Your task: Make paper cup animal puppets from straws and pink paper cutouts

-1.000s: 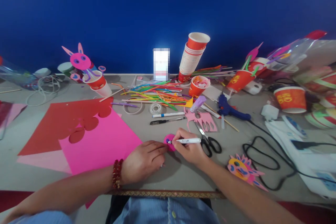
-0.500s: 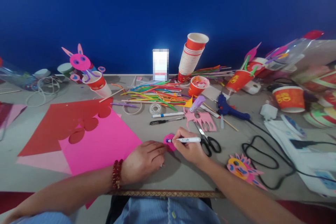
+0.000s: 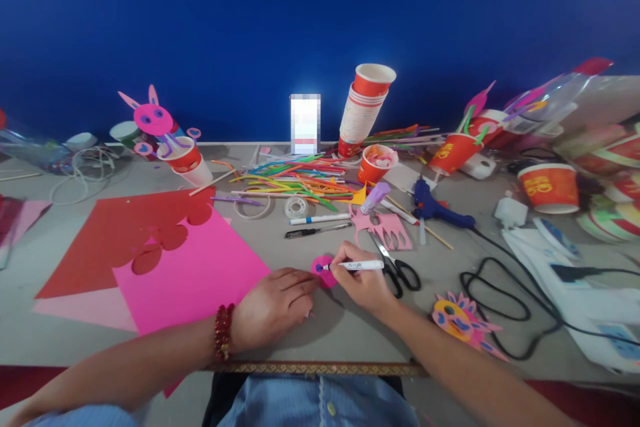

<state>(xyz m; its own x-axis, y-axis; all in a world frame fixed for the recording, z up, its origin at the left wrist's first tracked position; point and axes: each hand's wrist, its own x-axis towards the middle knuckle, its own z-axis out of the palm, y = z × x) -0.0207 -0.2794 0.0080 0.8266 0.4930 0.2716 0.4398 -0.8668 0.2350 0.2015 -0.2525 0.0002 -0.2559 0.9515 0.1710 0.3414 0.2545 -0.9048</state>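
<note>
My right hand [image 3: 363,280] is closed around a white acrylic marker [image 3: 363,265]. The marker's tip touches a small pink paper disc [image 3: 327,278] on the table, at a dark blue mark near the disc's upper left. Beside it, my left hand [image 3: 277,300] lies palm down, fingers stretched toward the disc, their tips at its left edge. How firmly they press on it cannot be seen. Black-handled scissors [image 3: 400,273] lie just right of my right hand, partly over a cut pink sheet [image 3: 387,230].
Red and pink paper sheets [image 3: 195,267] spread at the left. Colourful pipe cleaners [image 3: 300,180], a black pen [image 3: 317,231] and a tape roll [image 3: 296,207] lie beyond my hands. Stacked paper cups [image 3: 364,107] stand behind. A blue glue gun [image 3: 440,210] with its cord and a paper face [image 3: 457,320] are rightward.
The marker has shifted very slightly and its tip stays at the blue mark. My left hand stays by the disc's edge.
</note>
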